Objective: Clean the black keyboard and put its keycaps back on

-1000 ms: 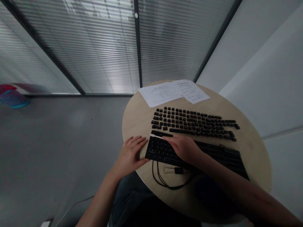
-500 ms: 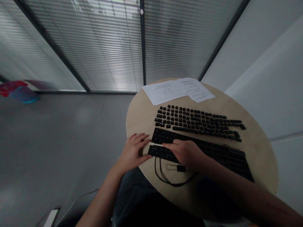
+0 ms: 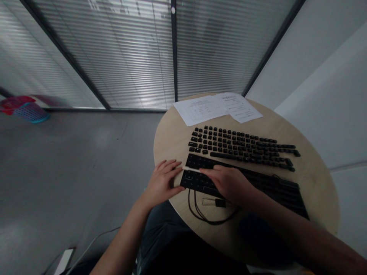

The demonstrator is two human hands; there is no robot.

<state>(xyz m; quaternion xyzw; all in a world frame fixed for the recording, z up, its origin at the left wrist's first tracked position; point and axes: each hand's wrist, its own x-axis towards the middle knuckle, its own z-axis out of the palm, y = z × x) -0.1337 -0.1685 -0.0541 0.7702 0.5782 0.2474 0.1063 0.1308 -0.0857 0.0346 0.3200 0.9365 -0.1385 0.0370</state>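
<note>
Keyboard base [image 3: 197, 180] on the worktop [image 3: 170, 133] is seemingly being swabbed, right hand [image 3: 229, 182] pinching a white stick [image 3: 191, 169], left hand [image 3: 163, 185] spread empty-palmed at one end; the next stroke likely calls for steady bracing.

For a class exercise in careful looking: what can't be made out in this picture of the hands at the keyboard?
All in the head view:
Keyboard: its middle is hidden by the right hand and forearm.
White stick: its right-hand end is hidden by that hand.
Loose keys: most markings are too small and dark to read.
Papers: the print is too small and blurred.
White object on the floor: cut off by the bottom edge.
</note>
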